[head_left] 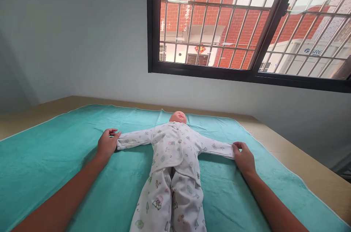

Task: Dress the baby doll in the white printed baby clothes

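Observation:
A baby doll [178, 116] lies on its back, head away from me, in a white printed baby top [170, 146] and matching pants [161, 202]. Both sleeves are stretched out sideways. At the end of the sleeve on the left, my left hand [108, 143] pinches the cuff [120, 141] between thumb and fingers. My right hand [245, 157] grips the cuff of the other sleeve [219, 148] in the same way. The doll's own hands are not visible. The lower ends of the pants run out of the frame at the bottom.
A teal blanket [49, 159] with a pale edge is spread beneath the doll on a wooden tabletop [307, 155]. Behind it rises a plain wall [95, 42] with a black-framed, barred window [203, 68] at the upper right.

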A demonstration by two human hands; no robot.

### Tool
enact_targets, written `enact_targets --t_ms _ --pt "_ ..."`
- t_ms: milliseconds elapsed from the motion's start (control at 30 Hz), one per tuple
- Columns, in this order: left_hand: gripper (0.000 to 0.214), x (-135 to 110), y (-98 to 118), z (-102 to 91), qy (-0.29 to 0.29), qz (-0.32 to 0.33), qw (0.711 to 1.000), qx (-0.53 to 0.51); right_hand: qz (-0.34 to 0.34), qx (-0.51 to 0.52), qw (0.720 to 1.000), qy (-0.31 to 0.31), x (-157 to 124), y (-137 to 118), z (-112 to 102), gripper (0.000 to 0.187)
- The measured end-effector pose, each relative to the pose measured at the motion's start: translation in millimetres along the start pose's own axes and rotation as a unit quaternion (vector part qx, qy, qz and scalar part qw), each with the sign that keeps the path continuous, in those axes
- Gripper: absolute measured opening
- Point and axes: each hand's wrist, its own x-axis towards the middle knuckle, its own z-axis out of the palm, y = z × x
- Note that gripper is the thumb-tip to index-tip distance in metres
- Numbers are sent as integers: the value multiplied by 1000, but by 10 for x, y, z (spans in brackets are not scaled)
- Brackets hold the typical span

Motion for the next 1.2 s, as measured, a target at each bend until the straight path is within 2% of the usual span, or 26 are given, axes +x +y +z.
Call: enact_targets --t_ms 133,200,300,367,467,567,700,800,867,967,1033,1067,1100,1133,1200 --pt "34 -60 70 -4 -18 77 994 82 -23 -18 1000 10 7 29 -22 35" --pt "35 -155 153 41 -48 144 982 113 -39 -31 998 25 -19 -20 -25 37" --pt "43 -371 280 178 -129 297 928 184 -139 -85 985 56 -113 -185 4 38" --pt "51 -516 328 279 -185 362 885 225 -243 -113 963 27 -204 -319 52 41" --pt "58 -653 321 363 -248 358 863 256 -344 -117 925 -108 -330 -458 146 50" --pt "60 -673 257 358 -270 322 863 279 -346 -125 909 -194 -376 -463 209 58" --pt "58 -623 220 316 -234 262 891 288 -320 -129 921 -182 -345 -403 176 55" --pt "53 -620 308 286 -181 281 901 278 -340 -105 926 -129 -410 -560 69 48" --pt "47 -670 415 266 -164 334 892 257 -371 -50 922 -98 -593 -838 -39 40" --pt "42 -813 579 255 -182 396 872 222 -428 59 895 -106 -1143 -1439 -227 22" --pt "41 -908 652 266 -209 416 860 209 -474 123 860 -147 -1633 -1821 -321 17" --pt "40 -942 673 275 -223 421 856 202 -512 136 829 -181 -1881 -1968 -343 16" --pt "40 -964 684 284 -235 424 853 195 -558 142 795 -189 -2113 -2074 -343 15" --pt "39 -975 686 291 -245 424 852 188 -587 139 778 -176 -2319 -2138 -320 14" --pt "39 -969 675 301 -257 418 854 173 -610 117 775 -118 -2630 -2161 -216 12"
